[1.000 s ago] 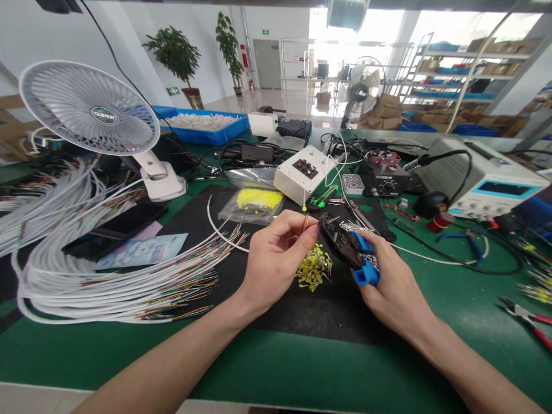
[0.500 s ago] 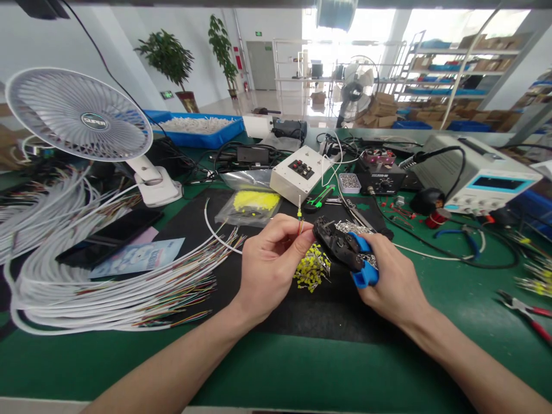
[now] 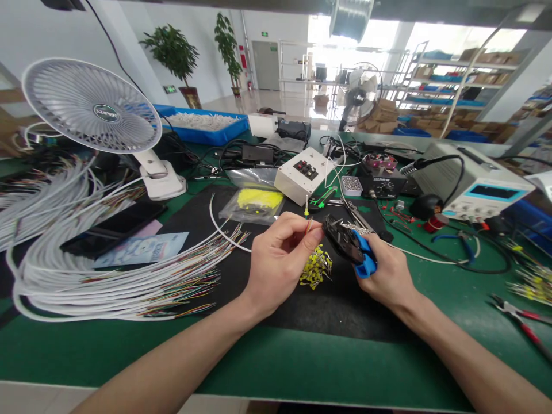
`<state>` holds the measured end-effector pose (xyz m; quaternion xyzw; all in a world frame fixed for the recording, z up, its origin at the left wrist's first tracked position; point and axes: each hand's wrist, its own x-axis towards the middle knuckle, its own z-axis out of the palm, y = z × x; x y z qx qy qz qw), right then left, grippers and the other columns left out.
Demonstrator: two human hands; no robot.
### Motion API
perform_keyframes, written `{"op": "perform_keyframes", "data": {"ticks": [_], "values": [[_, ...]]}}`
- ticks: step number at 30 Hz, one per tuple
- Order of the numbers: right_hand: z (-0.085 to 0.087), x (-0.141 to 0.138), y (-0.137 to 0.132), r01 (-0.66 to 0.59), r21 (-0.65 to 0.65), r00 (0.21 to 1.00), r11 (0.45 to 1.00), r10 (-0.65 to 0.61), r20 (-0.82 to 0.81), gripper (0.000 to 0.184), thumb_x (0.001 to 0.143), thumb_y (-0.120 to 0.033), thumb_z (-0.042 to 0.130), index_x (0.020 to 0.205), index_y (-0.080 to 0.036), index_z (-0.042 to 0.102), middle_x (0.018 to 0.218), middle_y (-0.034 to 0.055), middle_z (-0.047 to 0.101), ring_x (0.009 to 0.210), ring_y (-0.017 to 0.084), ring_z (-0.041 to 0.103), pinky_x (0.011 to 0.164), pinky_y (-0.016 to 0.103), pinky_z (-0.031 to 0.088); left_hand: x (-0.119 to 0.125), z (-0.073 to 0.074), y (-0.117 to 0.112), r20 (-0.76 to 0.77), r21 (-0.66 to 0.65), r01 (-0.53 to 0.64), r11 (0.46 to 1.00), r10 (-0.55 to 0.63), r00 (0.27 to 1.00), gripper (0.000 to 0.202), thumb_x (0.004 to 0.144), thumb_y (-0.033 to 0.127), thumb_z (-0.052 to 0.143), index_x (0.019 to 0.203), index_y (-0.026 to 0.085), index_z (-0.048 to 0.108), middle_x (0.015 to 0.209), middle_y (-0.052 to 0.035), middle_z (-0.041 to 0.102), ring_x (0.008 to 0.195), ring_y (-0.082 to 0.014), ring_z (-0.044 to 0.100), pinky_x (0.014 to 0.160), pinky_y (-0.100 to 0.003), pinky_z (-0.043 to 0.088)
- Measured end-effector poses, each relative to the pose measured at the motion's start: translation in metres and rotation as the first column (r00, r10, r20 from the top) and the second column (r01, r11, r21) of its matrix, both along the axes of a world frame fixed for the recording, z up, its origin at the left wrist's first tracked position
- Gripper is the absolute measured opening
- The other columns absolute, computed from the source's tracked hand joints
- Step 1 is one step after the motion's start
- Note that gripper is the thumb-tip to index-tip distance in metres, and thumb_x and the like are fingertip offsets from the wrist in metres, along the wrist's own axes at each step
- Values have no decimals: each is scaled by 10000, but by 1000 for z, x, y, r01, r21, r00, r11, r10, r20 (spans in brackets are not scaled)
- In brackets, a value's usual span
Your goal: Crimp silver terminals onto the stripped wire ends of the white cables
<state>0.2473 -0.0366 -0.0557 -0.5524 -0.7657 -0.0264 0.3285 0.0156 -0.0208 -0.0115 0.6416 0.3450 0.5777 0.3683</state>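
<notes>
Left hand (image 3: 280, 261) fingers pinched on thin wire (image 3: 306, 216), right hand (image 3: 386, 276) fingers clamped round crimping pliers (image 3: 347, 244), wire just beside pliers' head

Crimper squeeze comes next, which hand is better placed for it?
Right, probably: the right hand holds the crimper by its blue handles, while the left hand pinches a wire at its jaws.

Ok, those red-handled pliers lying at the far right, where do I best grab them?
By the two red handles, from above on the right: the pliers lie flat on the green table, nose pointing left, handles splayed toward the table edge. The right hand holds the crimper, the left hand a wire.
</notes>
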Motion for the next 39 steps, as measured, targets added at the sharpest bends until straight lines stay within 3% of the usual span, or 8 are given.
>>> {"op": "perform_keyframes", "data": {"ticks": [10,15,19,24,28,32,35,39], "values": [[-2,0,4,20,4,999,1000,-20,34,335,688,-151,577,1014,-230,570,785,28,672,692,243,670,623,313,484,2,0,2,1,-20,-15,1000,15,1000,123,931,295,694,981,198,750,866,-39,617,718,-135,535,592,-252,425],[9,2,1,-20,6,1000,1000,20,21,613,651,-118,571,1258,-187,519,1121,122,667,1016,298,662,871,414,540,2,1,0,0,137,-47,989,47,999,105,923,221,698,1008,197,755,907,-42,646,814,-148,590,692,-260,480],[17,2,0,-156,46,987,987,155,34,814,670,-117,585,1460,-162,397,1418,175,519,1339,335,488,1149,544,378,2,3,-2,-20,201,-80,976,86,996,109,915,173,700,1007,191,756,912,-37,654,809,-140,599,714,-269,480],[22,2,-1,-147,61,987,987,150,-49,755,803,-179,622,1518,-199,381,1472,156,497,1371,321,468,1159,540,369,0,5,-1,-87,153,-181,972,196,977,103,941,213,670,1009,193,745,906,-38,650,809,-151,590,721,-286,470],[23,4,-2,-8,-21,933,1000,0,-359,517,943,-314,595,1445,-249,490,1378,116,604,1259,294,575,1072,494,449,0,6,-2,-380,156,155,976,-85,921,91,937,210,665,989,204,739,926,-48,668,798,-152,616,723,-280,495],[18,10,0,38,-109,797,993,-96,-596,434,951,-429,622,1346,-255,582,1204,82,699,1124,285,650,1029,494,479,1,4,-6,-746,-3,603,798,-403,530,141,955,262,638,977,200,762,953,-72,695,911,-195,641,859,-323,506],[16,13,2,-13,-153,717,988,-97,-691,399,932,-463,651,1270,-251,634,1154,64,722,1082,276,664,1037,496,477,0,3,-3,-818,-67,656,752,-417,396,182,947,355,667,1020,226,771,985,-67,696,953,-207,638,894,-330,494],[19,12,3,-115,-199,625,973,-85,-776,403,915,-497,673,1211,-225,685,1175,68,732,1141,292,649,1087,511,437,0,2,12,-780,-58,556,829,-385,494,212,999,348,591,1083,220,738,1024,-62,698,956,-182,647,870,-298,495]]}}
